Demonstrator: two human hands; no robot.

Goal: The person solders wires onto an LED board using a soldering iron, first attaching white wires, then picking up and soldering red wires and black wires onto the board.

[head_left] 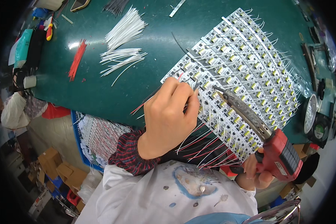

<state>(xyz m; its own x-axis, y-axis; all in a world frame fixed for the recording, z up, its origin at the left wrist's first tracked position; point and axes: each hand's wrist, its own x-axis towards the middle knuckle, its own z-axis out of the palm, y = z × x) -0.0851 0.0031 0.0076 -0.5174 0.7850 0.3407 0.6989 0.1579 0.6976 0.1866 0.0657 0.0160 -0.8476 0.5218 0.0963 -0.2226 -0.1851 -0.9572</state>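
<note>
My left hand (170, 119) is closed in a pinch over the near left corner of a panel of white circuit boards (231, 80). A short dark wire (196, 86) shows at its fingertips. My right hand (254, 171) is wrapped around the handle of a red soldering gun (282, 158). The gun's dark tip points up and left, close to the left fingertips and just over the boards. Rows of yellowish components cover the panel, with many thin white wires sticking out. Red and white wires (212, 149) hang off its near edge.
Bundles of white wires (126, 28) and red wires (77, 60) lie on the green table (156, 82). At the right edge stand a round metal tin (310, 112) and a black fan (320, 128). A blue crate (78, 138) of wired boards is below left.
</note>
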